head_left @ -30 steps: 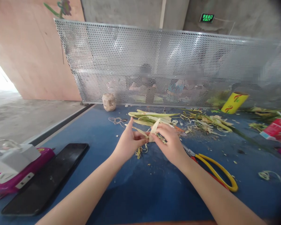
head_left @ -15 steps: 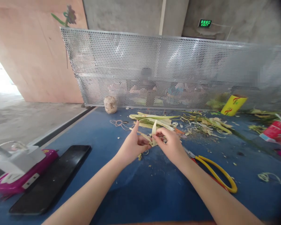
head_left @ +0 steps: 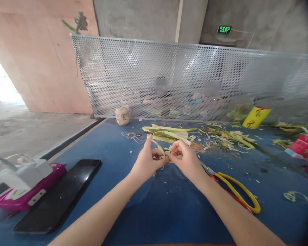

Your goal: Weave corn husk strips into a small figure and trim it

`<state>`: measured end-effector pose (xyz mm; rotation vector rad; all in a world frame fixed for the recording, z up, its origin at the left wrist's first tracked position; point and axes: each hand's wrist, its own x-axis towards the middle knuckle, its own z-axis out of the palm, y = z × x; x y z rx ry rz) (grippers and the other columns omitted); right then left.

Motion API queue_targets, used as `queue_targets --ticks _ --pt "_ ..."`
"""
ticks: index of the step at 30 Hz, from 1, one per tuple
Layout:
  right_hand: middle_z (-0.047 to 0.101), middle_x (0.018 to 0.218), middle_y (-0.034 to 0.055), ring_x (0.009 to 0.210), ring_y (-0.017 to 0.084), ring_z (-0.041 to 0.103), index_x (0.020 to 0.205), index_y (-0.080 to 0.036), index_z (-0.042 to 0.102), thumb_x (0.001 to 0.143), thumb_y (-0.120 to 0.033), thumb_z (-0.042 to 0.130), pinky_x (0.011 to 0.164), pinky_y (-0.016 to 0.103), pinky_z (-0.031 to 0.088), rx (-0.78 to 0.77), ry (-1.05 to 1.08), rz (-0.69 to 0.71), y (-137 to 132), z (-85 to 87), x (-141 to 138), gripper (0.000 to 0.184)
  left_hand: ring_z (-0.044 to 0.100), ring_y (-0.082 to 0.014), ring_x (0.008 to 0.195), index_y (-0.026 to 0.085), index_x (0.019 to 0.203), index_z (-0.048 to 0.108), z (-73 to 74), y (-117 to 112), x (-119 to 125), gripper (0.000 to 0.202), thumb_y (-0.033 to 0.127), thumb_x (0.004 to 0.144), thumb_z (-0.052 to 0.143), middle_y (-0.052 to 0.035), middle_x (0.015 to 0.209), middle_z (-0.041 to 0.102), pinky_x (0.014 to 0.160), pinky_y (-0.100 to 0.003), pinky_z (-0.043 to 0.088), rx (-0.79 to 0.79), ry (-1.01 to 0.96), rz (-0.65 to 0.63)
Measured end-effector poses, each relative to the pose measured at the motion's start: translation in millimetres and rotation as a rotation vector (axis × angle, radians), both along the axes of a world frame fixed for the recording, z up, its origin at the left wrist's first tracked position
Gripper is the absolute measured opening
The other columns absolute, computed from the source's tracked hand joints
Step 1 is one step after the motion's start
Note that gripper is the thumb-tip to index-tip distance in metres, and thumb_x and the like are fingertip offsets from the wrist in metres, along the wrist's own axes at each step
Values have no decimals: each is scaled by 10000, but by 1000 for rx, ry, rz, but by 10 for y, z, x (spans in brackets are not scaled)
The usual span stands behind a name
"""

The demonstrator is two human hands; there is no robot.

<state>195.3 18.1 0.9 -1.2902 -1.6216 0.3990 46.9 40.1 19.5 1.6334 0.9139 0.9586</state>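
Observation:
My left hand [head_left: 146, 162] and my right hand [head_left: 186, 160] meet over the blue table [head_left: 169, 208], both pinched on a pale folded leaf strip [head_left: 162, 152] held between their fingertips. The left index finger sticks up while the thumb and other fingers close on the strip. Thin curled ends of the strip hang below the hands. Just beyond them lies a pile of long pale green leaf strips [head_left: 169, 133].
Yellow-handled scissors [head_left: 236, 194] lie right of my right wrist. A black phone [head_left: 60, 194] and a magenta and white device [head_left: 23, 184] sit at the left. Leaf scraps [head_left: 226, 138], a yellow roll [head_left: 256, 117], a red packet [head_left: 304, 147] and a twine ball [head_left: 122, 115] stand before the perforated metal screen [head_left: 195, 82].
The upright end of the strip has been folded down between my fingers. Both hands have drawn closer together and the view has shifted slightly.

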Motion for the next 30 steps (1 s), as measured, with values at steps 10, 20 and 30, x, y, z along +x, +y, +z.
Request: queue_targets --ticks 10,20,30 --pt "597 848 45 815 193 543 879 -224 502 786 -173 481 755 340 430 175 -163 48 -91 56 -11 108 552 -141 623 50 1385 -79 -30 104 -49 1056 227 647 656 -38 731 667 612 -274 414 37 9 96" --pt "613 857 40 797 186 572 916 -232 546 793 -136 464 743 339 454 199 -226 141 -77 65 -8 176 626 -202 802 93 1396 -77 4 6 -22 1018 178 669 630 -117 913 688 708 -319 467 100 40 -3" --pt "590 798 39 702 160 550 979 -206 515 826 -270 461 640 285 444 67 11 54 -39 55 31 174 625 -202 783 150 1406 -66 -18 12 -20 909 272 764 566 -81 833 677 714 -347 483 104 34 -15"
